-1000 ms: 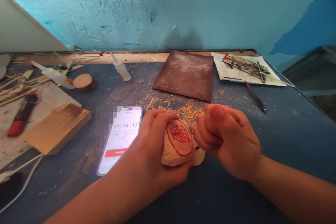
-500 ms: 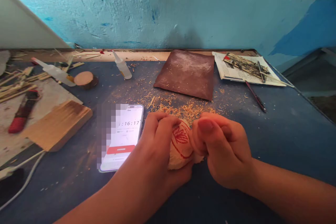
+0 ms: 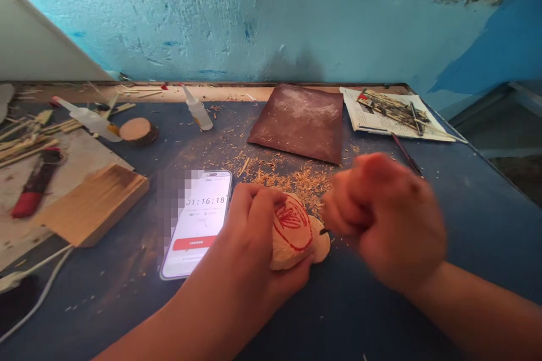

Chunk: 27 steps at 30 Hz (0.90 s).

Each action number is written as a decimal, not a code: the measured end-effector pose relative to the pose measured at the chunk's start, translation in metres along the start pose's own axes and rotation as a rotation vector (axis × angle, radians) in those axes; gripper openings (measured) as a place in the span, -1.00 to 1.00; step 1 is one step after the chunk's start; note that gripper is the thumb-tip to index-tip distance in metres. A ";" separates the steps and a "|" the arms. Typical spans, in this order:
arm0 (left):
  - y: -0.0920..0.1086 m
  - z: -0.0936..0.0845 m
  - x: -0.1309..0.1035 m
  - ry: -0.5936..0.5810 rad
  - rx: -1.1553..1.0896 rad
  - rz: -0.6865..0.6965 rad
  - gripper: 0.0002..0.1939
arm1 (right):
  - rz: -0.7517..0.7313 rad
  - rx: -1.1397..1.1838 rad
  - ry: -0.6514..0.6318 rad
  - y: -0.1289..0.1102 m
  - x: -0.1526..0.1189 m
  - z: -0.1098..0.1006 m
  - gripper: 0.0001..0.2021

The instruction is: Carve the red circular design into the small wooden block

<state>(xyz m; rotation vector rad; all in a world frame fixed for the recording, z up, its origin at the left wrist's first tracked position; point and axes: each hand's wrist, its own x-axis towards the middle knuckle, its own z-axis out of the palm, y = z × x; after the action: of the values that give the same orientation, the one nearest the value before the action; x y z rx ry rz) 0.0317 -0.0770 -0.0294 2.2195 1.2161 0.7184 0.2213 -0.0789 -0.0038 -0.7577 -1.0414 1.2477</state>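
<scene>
While the left hand (image 3: 254,225) wraps its fingers around one pale piece of wood (image 3: 292,234) and presses it down on the blue table (image 3: 466,220), the right hand (image 3: 385,220) is curled into a fist just to the right of it, blurred. From the bottom of that fist one small dark tool tip (image 3: 324,231) pokes out and sits at the right edge of the wood; the rest of the tool is hidden inside the clenched fingers. The wood lies at the middle of the table near its front, and its top face carries one red drawing, an oval outline with a leaf-like figure inside.

Just left of the left hand lies one phone (image 3: 199,223), screen up and lit, showing a timer. Behind the wood spreads one patch of wood shavings (image 3: 292,177), and beyond that lies one square brown sheet (image 3: 298,121). Two small plastic bottles lie near the back edge: one bottle (image 3: 197,110) in the middle, a second bottle (image 3: 87,118) farther left. Beside the second bottle sits one round wood slice (image 3: 136,130). One flat wooden block (image 3: 95,203) rests at the left, with one red-handled tool (image 3: 34,183) beyond it. At the far right corner, one paper (image 3: 368,118) holds a heap of sticks, and one thin dark pen (image 3: 406,152) lies just in front of it.
</scene>
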 end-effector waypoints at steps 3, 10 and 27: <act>0.003 0.000 -0.001 0.001 -0.008 0.014 -0.42 | -0.004 -0.001 -0.036 -0.002 -0.001 -0.001 -0.51; 0.004 -0.002 -0.001 -0.006 -0.020 -0.024 -0.44 | 0.013 -0.047 -0.100 0.018 -0.007 -0.002 -0.52; 0.003 -0.002 -0.005 -0.006 0.003 0.025 -0.43 | 0.000 -0.111 -0.069 0.018 -0.027 0.002 -0.55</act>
<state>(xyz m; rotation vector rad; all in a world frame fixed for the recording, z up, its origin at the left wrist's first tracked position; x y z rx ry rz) 0.0294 -0.0820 -0.0269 2.2416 1.1898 0.7193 0.2132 -0.1021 -0.0250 -0.8042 -1.1742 1.2311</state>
